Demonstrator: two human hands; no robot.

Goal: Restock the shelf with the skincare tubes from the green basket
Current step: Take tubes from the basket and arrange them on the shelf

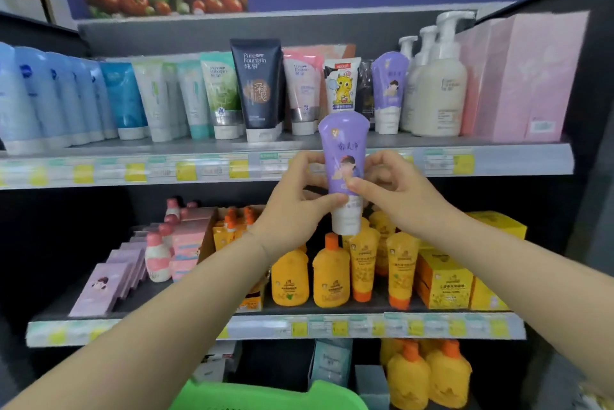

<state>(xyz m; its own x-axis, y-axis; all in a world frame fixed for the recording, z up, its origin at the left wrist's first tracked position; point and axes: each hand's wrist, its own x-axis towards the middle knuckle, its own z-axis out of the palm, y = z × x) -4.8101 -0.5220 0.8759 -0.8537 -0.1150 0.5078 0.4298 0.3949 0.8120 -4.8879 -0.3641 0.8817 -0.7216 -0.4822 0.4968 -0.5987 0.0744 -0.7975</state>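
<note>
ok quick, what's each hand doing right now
Left hand: grips the purple tube near its white cap.
Right hand: pinches the same tube from the other side.

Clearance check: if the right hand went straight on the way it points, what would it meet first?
Likely the upper shelf's price-label rail, just behind the right hand holding the purple tube; depth unclear.

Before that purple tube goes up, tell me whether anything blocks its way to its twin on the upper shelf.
Nothing visible does. The left hand and right hand hold the purple tube in front of the upper shelf; the space before the matching tube looks bare.
</note>
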